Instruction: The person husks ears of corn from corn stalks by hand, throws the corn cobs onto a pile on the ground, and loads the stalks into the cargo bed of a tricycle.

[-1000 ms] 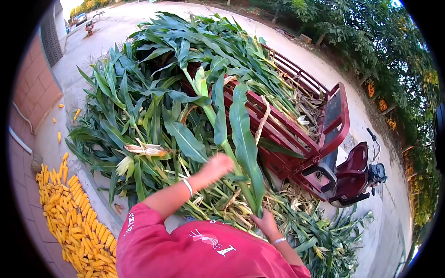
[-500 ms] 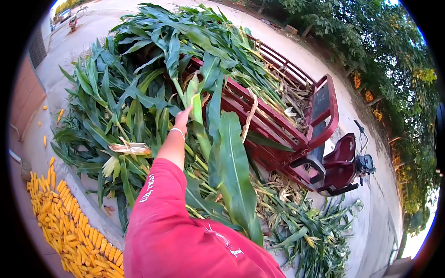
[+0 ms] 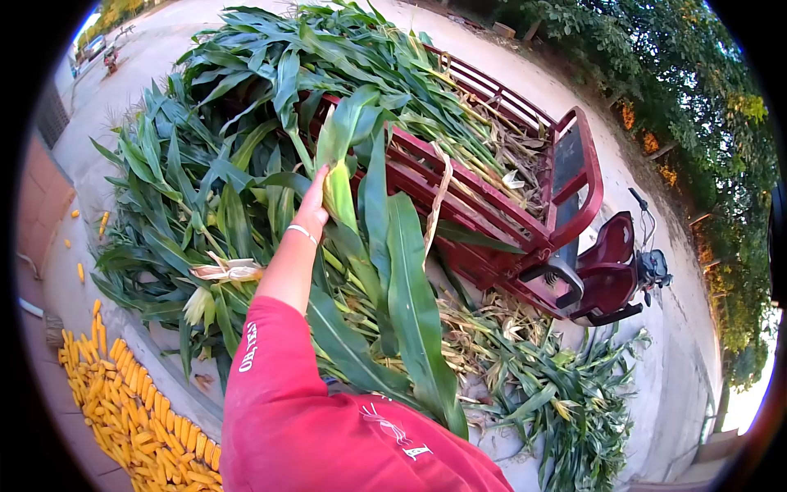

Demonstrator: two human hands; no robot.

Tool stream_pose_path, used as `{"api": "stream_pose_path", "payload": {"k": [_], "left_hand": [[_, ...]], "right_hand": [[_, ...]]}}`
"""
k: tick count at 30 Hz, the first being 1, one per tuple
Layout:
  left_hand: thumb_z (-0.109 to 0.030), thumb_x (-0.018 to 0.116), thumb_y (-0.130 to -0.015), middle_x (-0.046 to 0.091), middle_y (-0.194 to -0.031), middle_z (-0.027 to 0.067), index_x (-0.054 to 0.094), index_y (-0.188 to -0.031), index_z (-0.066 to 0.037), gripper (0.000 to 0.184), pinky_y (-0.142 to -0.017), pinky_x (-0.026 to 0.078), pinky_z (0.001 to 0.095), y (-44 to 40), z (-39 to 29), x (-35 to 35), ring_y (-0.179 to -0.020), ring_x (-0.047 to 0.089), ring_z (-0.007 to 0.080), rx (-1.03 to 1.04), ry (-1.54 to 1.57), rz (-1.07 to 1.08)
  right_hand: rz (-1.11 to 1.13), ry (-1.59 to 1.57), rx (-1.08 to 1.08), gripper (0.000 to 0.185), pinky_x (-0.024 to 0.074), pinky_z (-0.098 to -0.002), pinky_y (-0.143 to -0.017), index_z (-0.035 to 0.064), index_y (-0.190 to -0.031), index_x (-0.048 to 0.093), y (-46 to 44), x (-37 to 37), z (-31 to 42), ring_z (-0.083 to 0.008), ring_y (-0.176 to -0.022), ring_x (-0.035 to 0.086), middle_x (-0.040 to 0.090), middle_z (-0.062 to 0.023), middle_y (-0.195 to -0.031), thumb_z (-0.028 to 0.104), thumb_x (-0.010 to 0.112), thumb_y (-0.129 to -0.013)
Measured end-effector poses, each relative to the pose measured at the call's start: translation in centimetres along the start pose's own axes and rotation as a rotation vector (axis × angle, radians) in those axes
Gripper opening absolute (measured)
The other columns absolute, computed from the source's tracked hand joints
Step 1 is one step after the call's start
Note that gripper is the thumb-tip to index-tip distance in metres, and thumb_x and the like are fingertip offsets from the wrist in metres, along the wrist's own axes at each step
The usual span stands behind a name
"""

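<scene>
Gripping green-husked corn ear (image 3: 341, 197), left hand (image 3: 312, 209) alongside, fingers partly hidden behind it

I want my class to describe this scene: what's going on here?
A person in a red shirt has their left hand on a green, husk-covered ear of corn on a leafy stalk; the fingers are mostly hidden. The right hand is out of view. More cornstalks are heaped on the ground and in the bed of a red vehicle. To the person's left lies a pile of bare yellow ears.
</scene>
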State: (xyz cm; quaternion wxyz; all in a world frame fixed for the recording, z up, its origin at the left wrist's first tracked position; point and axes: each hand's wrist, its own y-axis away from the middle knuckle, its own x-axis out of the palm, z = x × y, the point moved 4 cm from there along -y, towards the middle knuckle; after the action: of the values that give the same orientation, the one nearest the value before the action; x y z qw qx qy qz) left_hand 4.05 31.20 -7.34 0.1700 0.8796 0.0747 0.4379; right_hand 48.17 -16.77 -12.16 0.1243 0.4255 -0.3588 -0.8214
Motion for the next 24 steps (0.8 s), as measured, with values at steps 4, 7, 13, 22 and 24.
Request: {"api": "stream_pose_path", "payload": {"k": [4,7,13,22,24], "left_hand": [[-0.027,0.074,-0.081,0.062,-0.111,0.0062,0.051,-0.124,-0.004,0.054,-0.089,0.048,0.0335,6.5,-3.9,4.0,-0.100,0.060,0.0190,0.288,-0.186,0.107],[-0.025,0.076,-0.077,0.060,-0.111,0.0076,0.049,-0.124,-0.001,0.059,-0.090,0.046,0.0330,12.9,-5.7,7.1,-0.101,0.059,0.0186,0.477,-0.351,0.124],[-0.018,0.077,-0.077,0.061,-0.110,0.0067,0.050,-0.122,0.000,0.055,-0.090,0.045,0.0297,22.7,-6.5,9.1,-0.098,0.058,0.0152,0.633,-0.591,0.096],[-0.022,0.077,-0.077,0.060,-0.113,0.0067,0.048,-0.125,0.001,0.061,-0.090,0.045,0.0304,32.8,-4.4,13.2,-0.102,0.056,0.0148,0.622,-0.657,0.301],[-0.023,0.078,-0.077,0.059,-0.115,0.0071,0.046,-0.127,0.000,0.064,-0.092,0.044,0.0307,33.7,-4.1,13.8,-0.104,0.055,0.0150,0.628,-0.646,0.349]], "right_hand": [[0.143,0.061,-0.070,0.047,0.0480,-0.0401,-0.086,0.0014,-0.114,0.060,-3.9,3.2,-0.3,-0.0334,-0.097,0.063,0.065,-0.0213,-0.105,0.039,0.061,-0.086],[0.320,0.127,-0.179,0.048,0.0477,-0.0400,-0.087,0.0017,-0.115,0.060,-7.4,6.4,-0.3,-0.0330,-0.098,0.063,0.065,-0.0210,-0.106,0.040,0.061,-0.087],[0.432,0.136,-0.440,0.053,0.0470,-0.0387,-0.089,0.0030,-0.118,0.060,-7.1,-1.9,12.4,-0.0285,-0.100,0.062,0.065,-0.0165,-0.112,0.047,0.055,-0.089],[-0.178,-0.563,-1.567,0.044,0.0427,-0.0316,-0.096,-0.0028,-0.127,0.049,14.9,-25.9,46.6,-0.0191,-0.113,0.054,0.057,-0.0119,-0.121,0.029,0.051,-0.097],[-0.232,-0.625,-1.496,0.047,0.0407,-0.0312,-0.098,-0.0025,-0.129,0.046,13.7,-27.2,51.2,-0.0194,-0.118,0.050,0.054,-0.0119,-0.124,0.034,0.046,-0.099]]}}
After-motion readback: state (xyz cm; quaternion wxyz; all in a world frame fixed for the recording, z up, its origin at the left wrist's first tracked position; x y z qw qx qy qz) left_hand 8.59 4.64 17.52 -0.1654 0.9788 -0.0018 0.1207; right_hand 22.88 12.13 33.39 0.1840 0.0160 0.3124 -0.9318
